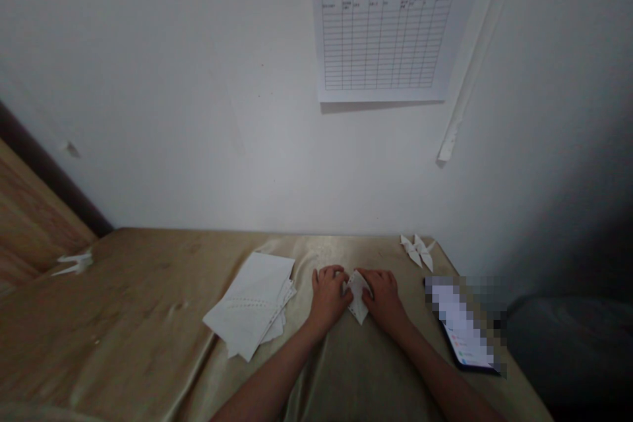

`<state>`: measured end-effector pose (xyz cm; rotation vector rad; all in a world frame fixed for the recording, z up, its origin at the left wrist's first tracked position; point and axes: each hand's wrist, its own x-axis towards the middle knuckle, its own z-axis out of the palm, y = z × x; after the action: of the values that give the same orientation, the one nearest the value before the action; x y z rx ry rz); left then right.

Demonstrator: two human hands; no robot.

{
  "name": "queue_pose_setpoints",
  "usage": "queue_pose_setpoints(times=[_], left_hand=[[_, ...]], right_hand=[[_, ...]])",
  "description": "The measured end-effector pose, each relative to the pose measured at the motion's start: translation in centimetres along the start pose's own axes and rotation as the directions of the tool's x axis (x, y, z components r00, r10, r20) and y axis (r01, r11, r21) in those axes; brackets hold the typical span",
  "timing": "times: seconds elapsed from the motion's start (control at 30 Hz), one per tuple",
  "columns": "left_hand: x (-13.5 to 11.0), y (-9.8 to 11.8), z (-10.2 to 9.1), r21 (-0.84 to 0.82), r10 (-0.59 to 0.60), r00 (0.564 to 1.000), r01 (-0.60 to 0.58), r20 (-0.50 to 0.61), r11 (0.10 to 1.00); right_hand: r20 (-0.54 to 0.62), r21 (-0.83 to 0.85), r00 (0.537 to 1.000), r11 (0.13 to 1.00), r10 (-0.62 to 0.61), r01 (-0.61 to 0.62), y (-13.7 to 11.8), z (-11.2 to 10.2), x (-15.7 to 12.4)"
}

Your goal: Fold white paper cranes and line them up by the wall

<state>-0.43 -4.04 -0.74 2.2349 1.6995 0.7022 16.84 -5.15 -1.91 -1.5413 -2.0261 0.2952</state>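
Note:
A small folded piece of white paper (359, 306), roughly kite-shaped with a point toward me, lies between my hands near the back of the table. My left hand (329, 293) grips its left edge, the thumb over the paper and the fingers curled. On the other side, my right hand (383, 295) has its thumb on the right edge and its fingers bent around the top. Both hands rest low at the cloth. To the left is a loose stack of white paper sheets (252, 300), the top one bearing a dashed printed line.
Folded paper figures (419, 252) sit at the back right corner; another folded paper piece (75, 264) lies far left. A phone (462, 326) with its screen lit is near the right edge. Shiny tan cloth (148, 316) covers the table. A printed chart (388, 39) hangs on the wall.

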Motion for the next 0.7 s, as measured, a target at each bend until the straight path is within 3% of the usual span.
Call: queue_pose_setpoints(times=[0.43,0.7], left_hand=[[0.1,-0.5,0.1,-0.026,0.011,1.000,-0.012,-0.015,1.000],[0.2,-0.4,-0.2,-0.028,0.019,1.000,-0.019,0.000,0.999]], right_hand=[[-0.012,0.178,0.991,0.975,-0.134,0.134,0.4,-2.4,-0.8],[0.033,0.140,0.995,0.986,-0.094,0.088,0.6,-2.3,-0.9]])
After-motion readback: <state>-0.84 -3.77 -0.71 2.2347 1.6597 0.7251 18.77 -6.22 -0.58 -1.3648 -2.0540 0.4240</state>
